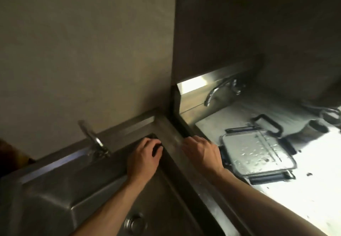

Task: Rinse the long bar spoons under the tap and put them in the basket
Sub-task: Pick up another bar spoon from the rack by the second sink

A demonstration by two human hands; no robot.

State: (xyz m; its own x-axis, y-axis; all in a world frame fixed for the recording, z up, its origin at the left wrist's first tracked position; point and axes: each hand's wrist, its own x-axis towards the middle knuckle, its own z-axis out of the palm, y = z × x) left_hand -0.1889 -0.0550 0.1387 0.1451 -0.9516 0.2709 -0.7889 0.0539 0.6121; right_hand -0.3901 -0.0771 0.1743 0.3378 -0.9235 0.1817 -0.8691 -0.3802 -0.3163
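Observation:
My left hand (144,156) reaches into the back right corner of the left steel sink (55,198), and its fingers curl round a small dark object (157,146) there. My right hand (201,152) lies on the steel divider (177,139) between the two sinks. Its fingers bend over the divider's far edge, so the fingertips are hidden. The left tap (92,139) stands at the back of the left sink and shows no water. I see no long bar spoon and no basket; the picture is dim and blurred.
The brightly lit right sink (313,189) holds a wet clear lid with dark clips (256,152) and another dark-framed container (267,125). A second tap (219,91) hangs over it. The left sink's drain (134,222) is near the bottom. A wall stands behind.

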